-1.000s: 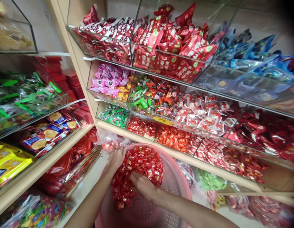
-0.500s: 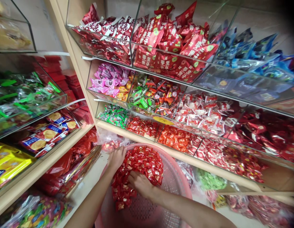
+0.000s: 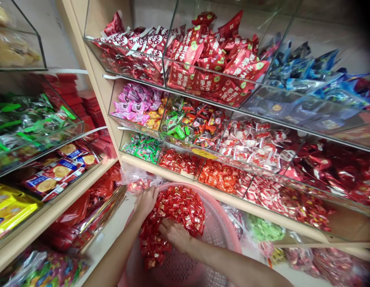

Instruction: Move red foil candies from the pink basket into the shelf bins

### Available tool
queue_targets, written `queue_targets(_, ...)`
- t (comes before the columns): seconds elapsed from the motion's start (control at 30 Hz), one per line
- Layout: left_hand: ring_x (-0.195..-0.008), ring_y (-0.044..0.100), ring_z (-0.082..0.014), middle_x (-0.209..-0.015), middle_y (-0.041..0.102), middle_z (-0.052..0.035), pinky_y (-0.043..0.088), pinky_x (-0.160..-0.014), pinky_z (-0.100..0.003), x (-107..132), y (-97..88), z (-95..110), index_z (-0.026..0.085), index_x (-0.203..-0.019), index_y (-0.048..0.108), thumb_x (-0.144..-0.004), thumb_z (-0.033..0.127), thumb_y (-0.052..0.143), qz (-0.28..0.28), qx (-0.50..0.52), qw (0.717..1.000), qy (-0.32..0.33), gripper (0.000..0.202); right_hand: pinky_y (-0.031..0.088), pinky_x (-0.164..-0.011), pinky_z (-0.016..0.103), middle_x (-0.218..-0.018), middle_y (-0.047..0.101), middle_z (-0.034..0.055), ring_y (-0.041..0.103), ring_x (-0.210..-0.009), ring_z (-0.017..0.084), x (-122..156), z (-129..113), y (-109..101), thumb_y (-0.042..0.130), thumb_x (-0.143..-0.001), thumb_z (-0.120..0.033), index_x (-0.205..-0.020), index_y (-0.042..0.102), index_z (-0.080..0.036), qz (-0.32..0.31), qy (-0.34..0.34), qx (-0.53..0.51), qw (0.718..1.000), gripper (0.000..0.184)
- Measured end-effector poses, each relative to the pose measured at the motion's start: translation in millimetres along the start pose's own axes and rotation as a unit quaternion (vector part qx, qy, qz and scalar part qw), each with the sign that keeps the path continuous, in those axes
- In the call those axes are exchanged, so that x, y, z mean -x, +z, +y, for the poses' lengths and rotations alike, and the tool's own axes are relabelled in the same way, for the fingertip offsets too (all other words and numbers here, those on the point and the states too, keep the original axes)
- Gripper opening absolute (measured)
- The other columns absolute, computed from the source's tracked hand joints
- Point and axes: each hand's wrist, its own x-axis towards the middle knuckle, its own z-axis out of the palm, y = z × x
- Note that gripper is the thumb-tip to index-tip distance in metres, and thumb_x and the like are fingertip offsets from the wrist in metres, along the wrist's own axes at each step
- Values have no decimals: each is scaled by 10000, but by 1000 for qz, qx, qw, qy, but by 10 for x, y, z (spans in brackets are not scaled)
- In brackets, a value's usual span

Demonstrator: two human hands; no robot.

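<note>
A round pink plastic basket [image 3: 220, 229] is tilted up against the lowest shelf, with a heap of small red wrapped candies [image 3: 179, 209] in it. My left hand [image 3: 146, 201] grips the basket's upper left rim, fingers curled over it. Lower in the basket, my right hand [image 3: 173, 235] is pushed into the candy heap; its fingers are curled down among the wrappers and partly buried.
Slanted clear bins fill the wooden shelves ahead: red packets [image 3: 202, 59] on top, purple candies [image 3: 137, 101], green ones [image 3: 144, 145] and red ones [image 3: 223, 175] below. A second shelf unit at left holds biscuit packs [image 3: 53, 175]. Bagged sweets [image 3: 264, 229] lie underneath.
My right hand has shifted slightly left and deeper into the candies. The view has tipped a little; my left hand stays on the rim.
</note>
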Motion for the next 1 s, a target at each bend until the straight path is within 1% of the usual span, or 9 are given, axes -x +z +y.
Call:
queue_targets(0.07, -811, 625, -199, -954, 664, -84, 433, -709, -298, 2, -7, 3, 195, -1029, 563, -899, 456, 169, -2, 3, 1000, -1, 490, 481, -678, 263, -918, 537, 42, 543, -821, 165, 2, -11, -4, 500, -844, -208, -916, 496, -172, 4, 1, 9, 1000, 81)
queue_targets(0.17, -826, 621, -198, -964, 661, -83, 426, -719, -297, -4, 0, -2, 196, -1022, 562, -901, 452, 167, 6, 5, 1000, 5, 487, 475, -658, 267, -904, 542, 45, 550, -790, 165, 7, -26, -96, 507, -849, -324, -894, 498, -173, 20, 2, 3, 1000, 157)
queue_targets(0.3, -804, 623, -200, -923, 663, -67, 418, -691, -293, -19, 24, -26, 201, -968, 561, -900, 460, 154, 5, 5, 1000, 12, 488, 461, -640, 272, -854, 549, 41, 551, -738, 161, -79, 94, -422, 432, -859, -478, -850, 503, -174, 75, 15, -12, 997, 311)
queue_targets(0.4, -814, 622, -199, -921, 663, -61, 410, -681, -287, -29, 29, -39, 201, -957, 551, -902, 455, 152, 6, 12, 1000, 21, 476, 451, -654, 267, -857, 549, 48, 544, -735, 153, -283, 395, -789, 358, -903, -433, -872, 509, -172, 122, 68, -17, 990, 302)
queue_targets(0.47, -815, 622, -197, -940, 662, -65, 407, -680, -286, -33, 22, -40, 198, -956, 550, -903, 452, 157, 4, 16, 1000, 19, 471, 447, -689, 269, -880, 550, 59, 545, -767, 152, -467, 694, -1031, 308, -929, -371, -903, 511, -172, 150, 134, -12, 980, 286)
queue_targets(0.6, -810, 619, -195, -955, 660, -65, 404, -686, -287, -37, 8, -33, 200, -946, 556, -901, 452, 168, 1, 23, 1000, 14, 465, 445, -748, 292, -1048, 542, 114, 534, -930, 190, -829, 1376, -1318, 326, -899, -154, -1041, 511, -165, 126, 302, 45, 944, 234)
queue_targets(0.7, -825, 612, -187, -948, 659, -61, 402, -700, -282, -37, 12, -34, 204, -955, 554, -901, 448, 180, 4, 30, 999, 14, 450, 430, -825, 332, -1162, 516, 155, 499, -1059, 228, -1012, 1796, -1328, 340, -861, -79, -1180, 473, -160, 42, 423, 42, 904, 355)
queue_targets(0.77, -825, 610, -183, -936, 660, -54, 400, -702, -279, -39, 21, -39, 207, -945, 550, -900, 451, 183, 3, 35, 999, 15, 443, 407, -875, 370, -1210, 496, 168, 471, -1114, 250, -1085, 1981, -1280, 348, -865, -97, -1229, 449, -162, 5, 459, 24, 888, 383)
queue_targets(1.0, -826, 602, -179, -922, 653, -45, 393, -694, -274, -45, 55, -65, 214, -925, 541, -901, 459, 170, 9, 49, 999, 20, 445, 386, -906, 440, -1263, 458, 204, 417, -1178, 312, -1175, 2177, -1127, 434, -849, -151, -1288, 404, -131, -43, 461, -14, 886, 440)
